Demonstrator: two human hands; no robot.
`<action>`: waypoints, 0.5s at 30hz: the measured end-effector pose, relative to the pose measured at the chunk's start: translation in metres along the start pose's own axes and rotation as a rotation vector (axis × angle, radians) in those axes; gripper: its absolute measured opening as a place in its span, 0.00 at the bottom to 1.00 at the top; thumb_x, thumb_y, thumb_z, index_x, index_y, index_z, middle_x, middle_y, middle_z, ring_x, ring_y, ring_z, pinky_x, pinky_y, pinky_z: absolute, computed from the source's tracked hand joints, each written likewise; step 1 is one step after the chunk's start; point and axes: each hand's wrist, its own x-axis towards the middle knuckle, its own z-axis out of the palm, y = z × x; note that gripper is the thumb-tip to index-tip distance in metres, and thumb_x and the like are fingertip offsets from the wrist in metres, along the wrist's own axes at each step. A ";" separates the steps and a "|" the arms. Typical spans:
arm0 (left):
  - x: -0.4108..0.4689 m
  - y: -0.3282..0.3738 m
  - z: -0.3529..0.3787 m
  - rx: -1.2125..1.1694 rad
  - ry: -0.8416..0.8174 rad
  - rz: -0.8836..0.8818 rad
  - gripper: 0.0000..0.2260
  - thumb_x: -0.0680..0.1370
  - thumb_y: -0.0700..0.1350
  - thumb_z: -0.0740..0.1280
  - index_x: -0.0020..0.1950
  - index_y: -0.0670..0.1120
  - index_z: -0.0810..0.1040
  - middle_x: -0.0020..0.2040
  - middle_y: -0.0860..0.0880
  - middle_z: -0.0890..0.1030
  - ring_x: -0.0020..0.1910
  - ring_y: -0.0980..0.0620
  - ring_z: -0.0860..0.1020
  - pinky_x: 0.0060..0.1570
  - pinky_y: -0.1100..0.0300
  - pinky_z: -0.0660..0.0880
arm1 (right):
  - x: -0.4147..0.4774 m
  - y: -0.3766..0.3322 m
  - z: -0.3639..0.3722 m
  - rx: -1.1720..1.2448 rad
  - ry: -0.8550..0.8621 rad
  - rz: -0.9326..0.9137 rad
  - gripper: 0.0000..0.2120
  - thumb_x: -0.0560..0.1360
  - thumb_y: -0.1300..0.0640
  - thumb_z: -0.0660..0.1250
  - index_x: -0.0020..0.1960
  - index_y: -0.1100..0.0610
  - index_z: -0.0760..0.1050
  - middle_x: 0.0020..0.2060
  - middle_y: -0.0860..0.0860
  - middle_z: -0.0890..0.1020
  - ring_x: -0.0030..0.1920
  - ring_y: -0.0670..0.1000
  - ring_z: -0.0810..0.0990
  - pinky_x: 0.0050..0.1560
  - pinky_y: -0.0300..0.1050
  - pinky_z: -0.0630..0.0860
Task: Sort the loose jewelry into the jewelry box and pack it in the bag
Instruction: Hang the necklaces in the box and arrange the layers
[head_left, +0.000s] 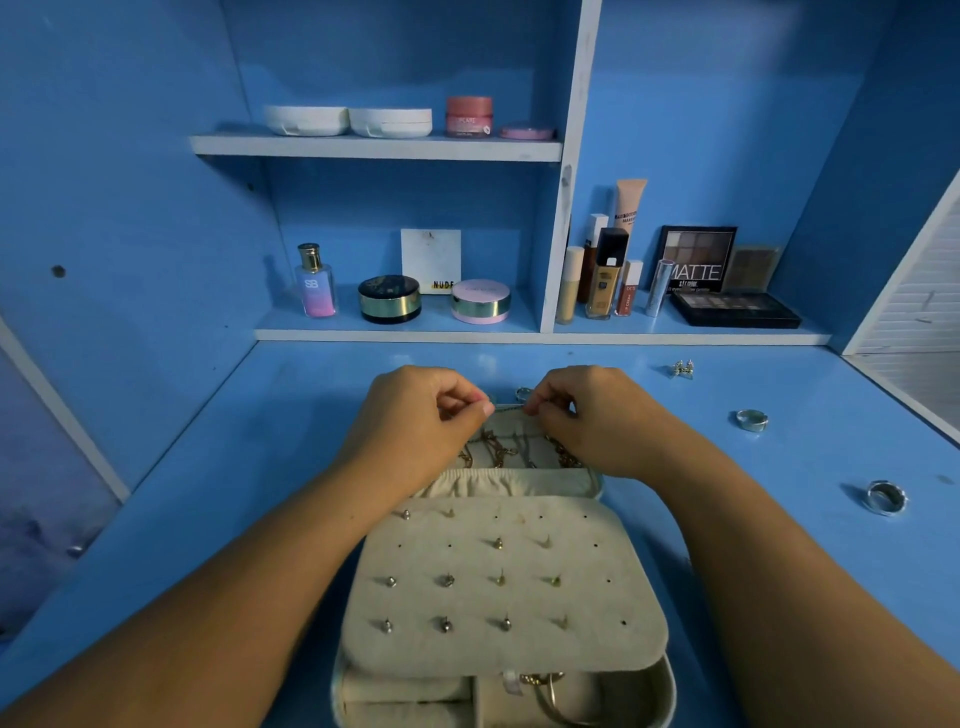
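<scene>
Head view: left hand (415, 421) and right hand (597, 415) fingers (543, 406) pinch chain (506, 408) over jewelry box (519, 660) holding studs (447, 580).

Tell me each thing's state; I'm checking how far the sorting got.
Jewelry box: open, lid back.
Earring panel: laid flat, studs pinned.
Thin chain: pinched by left hand and right hand.
Small ring: loose on desk.
Wide ring: loose on desk.
Earring pair: loose on desk.

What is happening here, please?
A person is sorting jewelry into an open jewelry box on a blue desk. The left hand and the right hand both pinch a thin chain at the lid's top edge. Studs sit in the earring panel. Two rings and a pair of earrings lie loose to the right.
</scene>
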 end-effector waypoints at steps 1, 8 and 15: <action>0.000 0.000 0.000 0.020 -0.027 0.005 0.01 0.74 0.49 0.73 0.42 0.54 0.84 0.34 0.60 0.81 0.37 0.67 0.78 0.36 0.70 0.73 | 0.000 0.000 0.000 -0.006 -0.009 0.002 0.09 0.77 0.58 0.61 0.49 0.52 0.80 0.40 0.45 0.79 0.37 0.43 0.75 0.39 0.39 0.72; -0.001 0.000 0.002 0.105 -0.106 0.033 0.02 0.74 0.49 0.73 0.45 0.54 0.86 0.30 0.63 0.77 0.33 0.69 0.76 0.36 0.69 0.69 | 0.001 -0.006 0.004 -0.109 -0.041 0.018 0.10 0.77 0.56 0.60 0.49 0.52 0.80 0.39 0.44 0.78 0.44 0.52 0.76 0.51 0.52 0.73; -0.002 0.001 0.000 0.084 -0.166 0.051 0.02 0.75 0.50 0.73 0.43 0.54 0.85 0.29 0.62 0.78 0.32 0.67 0.76 0.31 0.74 0.67 | -0.001 -0.005 0.000 -0.077 -0.020 0.009 0.06 0.76 0.56 0.62 0.50 0.47 0.76 0.33 0.42 0.76 0.40 0.49 0.74 0.51 0.50 0.71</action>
